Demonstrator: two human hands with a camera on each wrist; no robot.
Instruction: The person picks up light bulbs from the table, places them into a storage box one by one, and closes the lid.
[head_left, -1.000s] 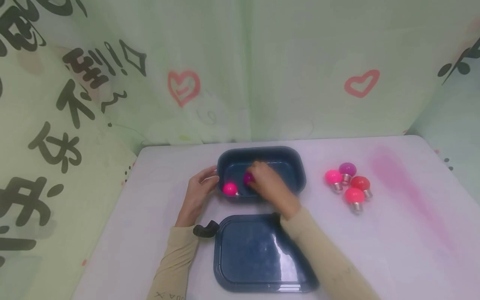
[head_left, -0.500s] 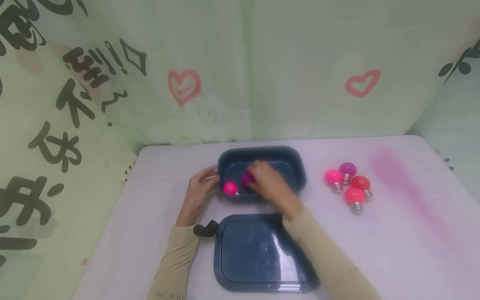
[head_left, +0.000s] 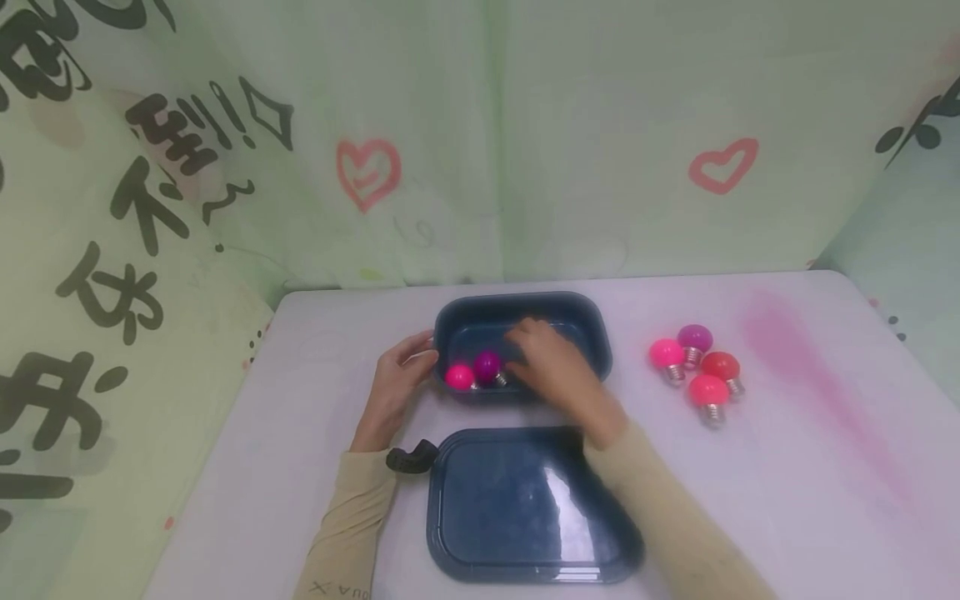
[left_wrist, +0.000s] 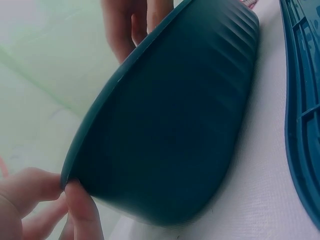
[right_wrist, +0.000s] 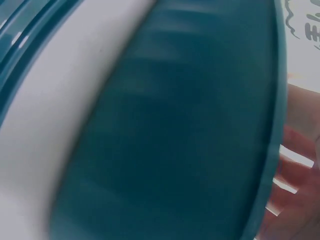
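A dark blue rectangular box point(head_left: 465, 337) stands near the back of the table. My left hand point(head_left: 400, 377) holds its left end; in the left wrist view, thumb and fingers point(left_wrist: 82, 210) pinch the rim. Inside, a pink light bulb point(head_left: 459, 377) and a purple light bulb point(head_left: 487, 367) lie side by side toward the front left. My right hand point(head_left: 555, 358) reaches over the front wall into the box, just right of the purple bulb, fingers loosely bent around nothing. The right wrist view has the box's outer wall point(right_wrist: 185, 115) covering most of it.
Before the box lies a matching blue lid point(head_left: 517, 500), partly under the right forearm. To the right, several bulbs cluster on the table: pink point(head_left: 667, 354), purple point(head_left: 695, 338), red point(head_left: 722, 366) and coral point(head_left: 708, 391). A printed curtain point(head_left: 562, 208) hangs behind.
My right hand has let go of the purple bulb, which now lies beside the pink one, and has drawn back slightly right. The left hand keeps its place on the box.
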